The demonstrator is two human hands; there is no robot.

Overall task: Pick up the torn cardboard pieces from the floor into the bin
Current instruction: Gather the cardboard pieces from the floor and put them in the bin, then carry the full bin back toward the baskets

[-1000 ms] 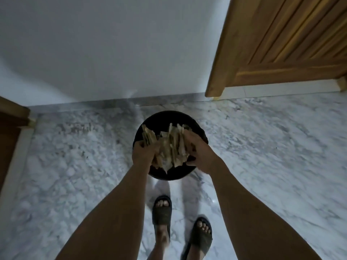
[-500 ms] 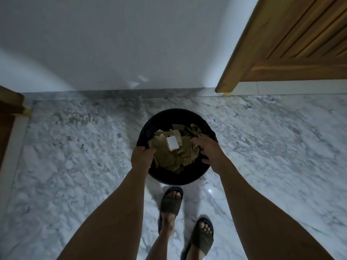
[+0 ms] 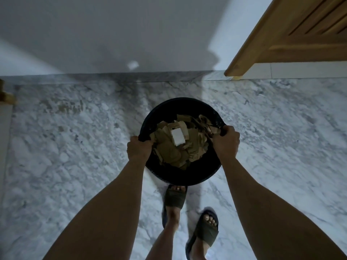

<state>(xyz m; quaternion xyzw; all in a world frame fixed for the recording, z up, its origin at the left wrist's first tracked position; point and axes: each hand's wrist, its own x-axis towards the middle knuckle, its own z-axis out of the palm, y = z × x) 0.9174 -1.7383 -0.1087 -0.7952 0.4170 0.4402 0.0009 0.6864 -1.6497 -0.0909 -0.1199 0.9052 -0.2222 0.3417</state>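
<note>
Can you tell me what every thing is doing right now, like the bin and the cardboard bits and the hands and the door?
Bin: upright, open-topped, held at its rim by both hands.
Cardboard pieces: piled loosely inside the bin.
White piece: lying on top of the pile.
Left hand: gripping the bin's left rim.
Right hand: gripping the bin's right rim.
Wooden door: its lower corner ends above the floor.
Floor: no cardboard visible on it.

The floor [image 3: 75,156] is white marble with grey veins, and a brownish stain lies at the left. A plain white wall [image 3: 93,34] rises behind it above a grey marble skirting [image 3: 112,76], partly in shadow. A slatted wooden door [image 3: 300,34] stands at the upper right.
</note>
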